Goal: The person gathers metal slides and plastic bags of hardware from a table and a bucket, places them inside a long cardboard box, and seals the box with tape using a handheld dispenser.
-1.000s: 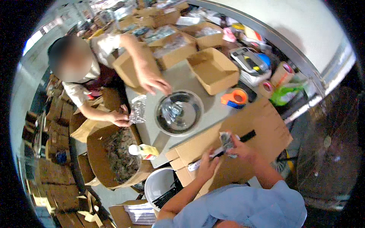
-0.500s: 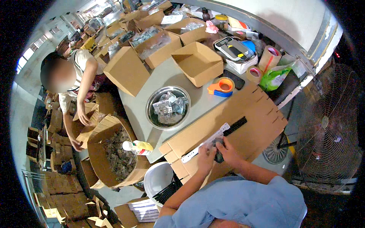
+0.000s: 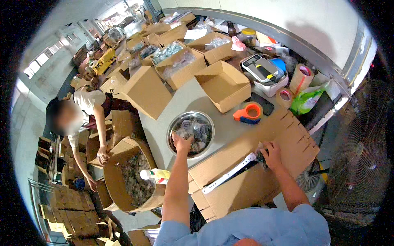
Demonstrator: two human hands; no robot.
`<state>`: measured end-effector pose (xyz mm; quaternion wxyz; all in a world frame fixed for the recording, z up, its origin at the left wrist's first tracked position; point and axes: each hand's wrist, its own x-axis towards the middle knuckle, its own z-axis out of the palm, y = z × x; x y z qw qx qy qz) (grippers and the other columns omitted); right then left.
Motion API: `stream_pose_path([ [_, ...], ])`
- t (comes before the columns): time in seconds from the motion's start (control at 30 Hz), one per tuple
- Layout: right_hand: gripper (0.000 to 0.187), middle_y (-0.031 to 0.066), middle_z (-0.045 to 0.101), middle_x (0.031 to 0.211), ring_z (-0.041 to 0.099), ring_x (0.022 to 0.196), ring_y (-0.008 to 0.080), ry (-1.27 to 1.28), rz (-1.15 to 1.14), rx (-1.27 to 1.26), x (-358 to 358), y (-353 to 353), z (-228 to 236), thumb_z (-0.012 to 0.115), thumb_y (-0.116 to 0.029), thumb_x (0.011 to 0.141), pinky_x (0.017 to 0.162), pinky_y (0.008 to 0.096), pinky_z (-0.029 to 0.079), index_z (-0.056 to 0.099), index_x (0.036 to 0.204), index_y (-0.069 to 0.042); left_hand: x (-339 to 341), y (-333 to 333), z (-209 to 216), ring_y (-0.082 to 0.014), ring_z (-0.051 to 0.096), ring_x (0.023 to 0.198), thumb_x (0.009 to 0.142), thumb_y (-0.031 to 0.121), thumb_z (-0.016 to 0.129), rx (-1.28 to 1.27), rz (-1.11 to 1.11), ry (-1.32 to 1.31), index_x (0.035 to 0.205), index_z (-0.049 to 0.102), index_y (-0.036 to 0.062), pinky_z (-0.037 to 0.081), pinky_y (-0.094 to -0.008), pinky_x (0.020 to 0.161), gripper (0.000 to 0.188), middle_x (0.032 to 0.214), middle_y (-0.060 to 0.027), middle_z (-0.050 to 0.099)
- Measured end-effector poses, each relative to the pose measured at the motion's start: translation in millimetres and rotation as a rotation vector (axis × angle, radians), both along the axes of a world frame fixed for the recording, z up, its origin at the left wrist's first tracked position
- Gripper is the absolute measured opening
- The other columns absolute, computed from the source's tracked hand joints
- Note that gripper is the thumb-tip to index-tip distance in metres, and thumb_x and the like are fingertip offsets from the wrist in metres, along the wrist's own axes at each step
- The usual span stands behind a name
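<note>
My left hand reaches into a round steel bowl of small clear plastic bags. Its fingers close on one of the bags, though their tips are partly hidden. Over the flat cardboard at right, my right hand has bent fingers around a small plastic bag with dark contents. That bag lies at the upper end of a white perforated strip. Alongside the strip, a black strip rests on the cardboard.
An orange-and-blue tape dispenser, a phone and an open carton stand beyond. At left, a co-worker bends beside a large box of dark pieces, near a white-capped bottle. A fan stands right.
My left hand has left the strips and moved up and left into the bowl. My right hand stays at the strip's upper end. The co-worker's hands have shifted, and the whole view has shifted.
</note>
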<state>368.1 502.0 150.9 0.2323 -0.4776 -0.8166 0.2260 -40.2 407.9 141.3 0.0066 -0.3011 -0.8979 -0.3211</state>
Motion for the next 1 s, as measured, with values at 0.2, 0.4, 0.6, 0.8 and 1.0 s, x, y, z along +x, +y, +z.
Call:
stream_pose_path([
  [0.2,0.028,0.0167,0.058,0.098,0.053,0.096,0.0356,0.019,0.233,0.216,-84.6,18.6,24.0,0.063,-0.023,0.077,0.081,0.046,0.042,0.061,0.102,-0.008,-2.2,19.5,48.6,-0.0255,0.062,0.089,0.056,0.017,0.083,-0.092,-0.084,-0.547,0.109,0.052,-0.005,0.049,-0.0341,0.079,0.066,0.097,-0.0164,0.064],
  [0.4,0.029,0.0139,0.058,0.1,0.053,0.099,0.0327,0.005,0.684,-0.025,-253.4,21.7,37.0,0.063,-0.022,0.074,0.092,0.0474,0.039,0.062,0.102,-0.012,-44.8,-12.5,-1.1,-0.0221,0.063,0.078,0.068,-0.004,0.067,0.449,-0.268,-1.184,0.1,0.057,0.0044,0.051,-0.037,0.07,0.035,0.087,-0.0057,0.064],
  [0.6,0.031,0.0154,0.051,0.111,0.048,0.107,0.0348,-0.539,0.62,0.3,-310.3,21.2,9.1,0.063,-0.022,0.074,0.098,0.0609,0.025,0.066,0.105,-0.02,-34.0,-13.7,10.1,-0.0273,0.053,0.106,0.084,0.032,0.057,0.582,-0.126,-1.477,0.121,0.043,0.0129,0.046,-0.0462,0.083,0.044,0.118,-0.0113,0.052],
  [0.8,0.041,0.0179,0.05,0.11,0.048,0.105,0.0348,-0.152,0.492,0.244,-239.5,36.6,86.2,0.07,-0.027,0.064,0.089,0.0505,0.039,0.062,0.102,-0.014,-50.3,-6.9,-5.6,-0.0335,0.035,0.125,0.087,0.065,0.029,0.566,-0.114,-1.652,0.123,0.05,0.0171,0.022,-0.0658,0.098,0.064,0.134,-0.0114,0.042],
  [1.0,0.047,0.0133,0.059,0.103,0.055,0.094,0.0263,0.565,0.018,-0.754,-58.9,60.1,46.2,0.066,-0.018,0.068,0.084,0.0398,0.045,0.057,0.112,-0.008,-46.2,7.4,24.3,-0.0332,0.039,0.121,0.084,0.067,0.035,0.148,-0.155,-1.381,0.123,0.053,0.0064,0.017,-0.0602,0.101,0.075,0.133,-0.0138,0.045],
])
